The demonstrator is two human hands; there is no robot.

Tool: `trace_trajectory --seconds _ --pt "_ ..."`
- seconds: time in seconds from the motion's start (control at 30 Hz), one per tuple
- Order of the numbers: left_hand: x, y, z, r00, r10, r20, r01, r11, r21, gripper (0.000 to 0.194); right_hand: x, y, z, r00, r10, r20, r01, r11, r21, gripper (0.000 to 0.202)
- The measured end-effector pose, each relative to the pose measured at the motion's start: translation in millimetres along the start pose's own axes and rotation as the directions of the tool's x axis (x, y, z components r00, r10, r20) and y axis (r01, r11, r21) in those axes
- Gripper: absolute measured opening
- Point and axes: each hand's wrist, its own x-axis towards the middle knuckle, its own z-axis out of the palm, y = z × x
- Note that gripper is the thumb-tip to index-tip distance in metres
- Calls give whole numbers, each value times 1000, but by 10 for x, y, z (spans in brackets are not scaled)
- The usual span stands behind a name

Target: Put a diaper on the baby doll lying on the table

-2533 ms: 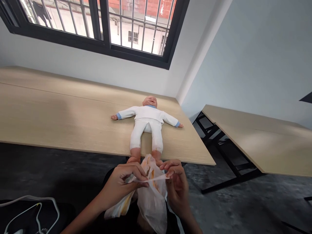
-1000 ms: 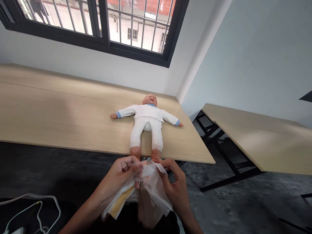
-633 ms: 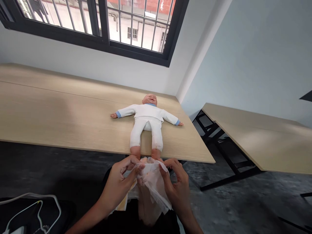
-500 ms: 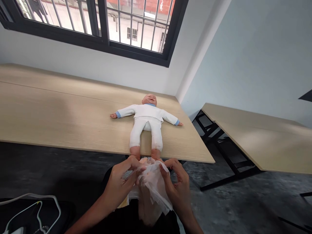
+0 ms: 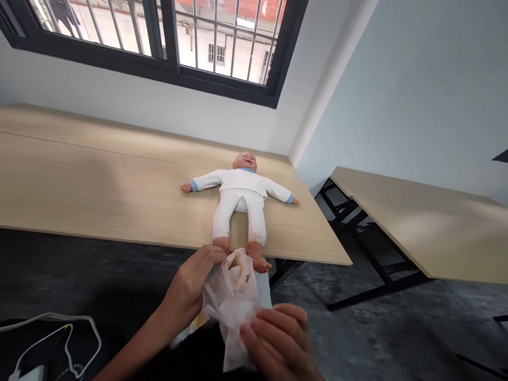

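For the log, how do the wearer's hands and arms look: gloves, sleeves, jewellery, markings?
The left hand and right hand are ungloved, with no rings or markings visible. The left forearm shows no sleeve, watch or cable; little of the right arm shows.

Head camera here, worn by person, looking forward and down from near-edge side of table. Left hand and right hand low in frame, closest to lens. Near edge crosses below mid-frame; near right corner in view, left end cropped. Doll seen from foot end, farther off. Sightline carries past far edge to wall and barred window, cut by frame top. Second table off right, also cropped. View tilts: table edges slope down rightward.
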Motion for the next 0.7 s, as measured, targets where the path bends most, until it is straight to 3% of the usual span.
trace_trajectory --seconds 0.1,0.2,0.27,0.33,0.43,0.53,0.7 --pt "48 8 -69 976 -217 -15 213 968 -130 4 -3 -56 64 997 -11 -81 16 998 59 6" --pt "69 34 -140 949 -315 -16 296 908 -295 13 43 -22 159 982 147 -114 -100 935 340 36" --pt "78 61 -168 938 -345 -6 320 876 -361 14 104 17 198 961 271 57 -263 831 489 47" --pt "90 83 -180 932 -363 -17 328 859 -393 15 164 42 226 911 274 308 -399 776 488 46" --pt "124 74 -199 921 -386 -59 334 857 -393 17 171 51 288 827 159 540 -389 855 344 27" --pt "178 3 -253 895 -429 -123 354 850 -389 17 74 66 329 827 126 548 -333 895 297 39" --pt "288 -127 -386 845 -520 -120 408 775 -483 27 8 160 160 834 106 542 -411 774 481 31"
